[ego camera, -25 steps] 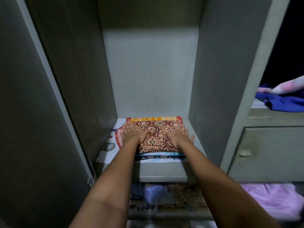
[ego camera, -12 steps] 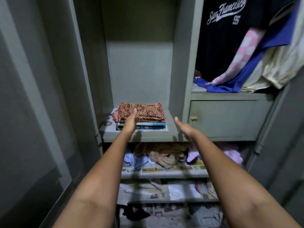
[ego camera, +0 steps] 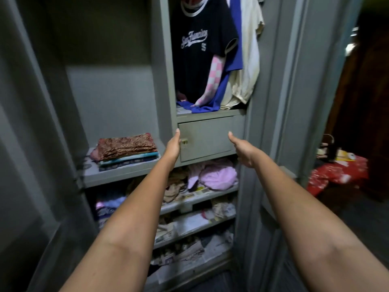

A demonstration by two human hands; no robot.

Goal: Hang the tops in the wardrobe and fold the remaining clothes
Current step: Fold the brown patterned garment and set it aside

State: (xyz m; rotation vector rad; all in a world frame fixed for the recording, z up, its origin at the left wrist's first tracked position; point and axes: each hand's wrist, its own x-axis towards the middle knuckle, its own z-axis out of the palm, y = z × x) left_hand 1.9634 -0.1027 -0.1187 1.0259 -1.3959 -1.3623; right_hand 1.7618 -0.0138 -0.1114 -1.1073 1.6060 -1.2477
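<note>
Grey metal wardrobe (ego camera: pixel 271 102) with open doors fills almost all the view, and a dark room with a red patterned cloth (ego camera: pixel 336 175) on the floor is at the right. Inside its upper right compartment hang the tops: a dark navy T-shirt with white script lettering (ego camera: pixel 200 49), a blue garment (ego camera: pixel 235 39), a cream-white shirt (ego camera: pixel 250 60) and a pink and white checked piece (ego camera: pixel 214 81). On the left shelf (ego camera: pixel 117 175) lies a stack of folded clothes (ego camera: pixel 126 150), with a brown-red patterned cloth on top. Lower shelves hold loose clothes, among them a crumpled lilac garment (ego camera: pixel 216 175), on sheets of newspaper. Under the tops is a small grey locker door (ego camera: pixel 206 138). Both hands reach forward with bare arms and hold nothing: the left hand (ego camera: pixel 173 145) has straight fingers just before the left edge of this door, the right hand (ego camera: pixel 242 148) is relaxed and spread near its right side
</note>
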